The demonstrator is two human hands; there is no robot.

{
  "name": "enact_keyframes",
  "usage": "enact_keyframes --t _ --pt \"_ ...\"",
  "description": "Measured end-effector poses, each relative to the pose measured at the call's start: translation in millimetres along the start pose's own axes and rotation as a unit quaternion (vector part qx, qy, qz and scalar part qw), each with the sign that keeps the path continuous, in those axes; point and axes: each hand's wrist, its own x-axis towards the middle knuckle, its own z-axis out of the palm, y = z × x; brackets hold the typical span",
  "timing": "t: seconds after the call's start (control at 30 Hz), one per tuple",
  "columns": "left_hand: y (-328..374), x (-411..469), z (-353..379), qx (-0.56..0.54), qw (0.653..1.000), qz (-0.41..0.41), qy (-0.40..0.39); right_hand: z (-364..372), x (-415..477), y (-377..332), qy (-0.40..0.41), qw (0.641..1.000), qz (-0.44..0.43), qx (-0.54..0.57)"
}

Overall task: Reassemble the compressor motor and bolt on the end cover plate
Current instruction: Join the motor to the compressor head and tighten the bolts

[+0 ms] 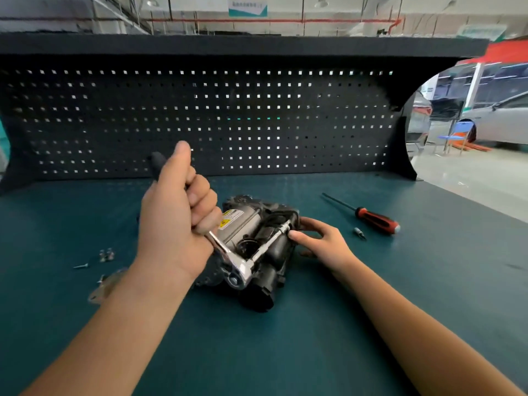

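Workshop bench (428,281), teal top, pegboard (257,124) behind. Compressor motor (275,250) at centre, lying on side. Left hand (177,212) fists ratchet (237,271) handle; right hand (323,241) pinches ratchet's extension tip at motor. Risk: socket slips off bolt if extension tilts. End cover plate (105,285), loose bolts (106,255) bare at left; no containers seen.

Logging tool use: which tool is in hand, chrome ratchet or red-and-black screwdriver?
The chrome ratchet wrench: the left hand grips its handle, the right hand pinches its extension. The red-and-black-handled screwdriver lies unheld on the bench.
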Motion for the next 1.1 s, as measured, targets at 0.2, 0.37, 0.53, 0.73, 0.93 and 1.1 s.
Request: enact_keyframes --t 0.2,0.37,0.53,0.73,0.93,1.1 --pt "-24.3 -17.6 1.4 0.028 0.997 0.038 0.055 -0.9 2.1 0.2 -0.009 1.0 -0.001 0.006" --pt "-34.6 -26.1 7.1 0.036 0.995 0.081 0.048 -1.6 0.6 0.0 -0.014 1.0 0.002 0.008" --pt "-37.5 -28.0 3.9 0.046 0.994 0.099 0.027 -1.7 0.4 -1.3 -0.017 1.0 0.0 0.009" --pt "-41.4 -31.6 0.6 0.056 0.993 0.1 -0.003 -1.7 0.3 -1.4 -0.015 1.0 0.0 0.01" --pt "-48.1 -34.3 -1.3 0.048 0.993 0.103 0.003 -1.9 0.5 -1.3 -0.019 1.0 0.002 0.004" --pt "-46.9 -33.4 -3.8 0.043 0.994 0.103 0.014 -2.3 0.4 -1.5 -0.018 1.0 0.001 0.0"
